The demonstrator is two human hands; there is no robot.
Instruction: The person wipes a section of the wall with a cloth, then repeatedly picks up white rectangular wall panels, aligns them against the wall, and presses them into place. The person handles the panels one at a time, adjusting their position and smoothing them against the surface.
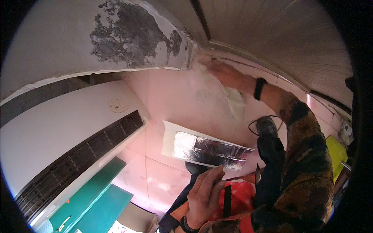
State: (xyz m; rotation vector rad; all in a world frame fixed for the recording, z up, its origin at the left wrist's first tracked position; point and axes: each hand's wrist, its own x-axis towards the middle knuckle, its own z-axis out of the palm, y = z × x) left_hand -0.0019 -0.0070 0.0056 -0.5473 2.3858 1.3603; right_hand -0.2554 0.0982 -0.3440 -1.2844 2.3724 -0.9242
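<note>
My right hand (219, 72) reaches up to the foot of the wall, at the corner by the door panel. It is smeared by motion, so its fingers do not show clearly. Next to and below it is a pale, thin, cloth-like patch (236, 103); whether the hand holds it I cannot make out. The wall (58, 39) beside it has a large dark patch of bare, peeled surface (134, 33). My left hand (204, 196) hovers over my lap, fingers stretched out, with nothing visible in it.
A foil-faced white panel (211, 149) lies on the pinkish tiled floor (163, 101) ahead of my feet. At left stands a white appliance (74, 112) with a dark slatted vent (81, 163). Green boards (103, 206) are lower left. A yellow-green object (335, 155) is at right.
</note>
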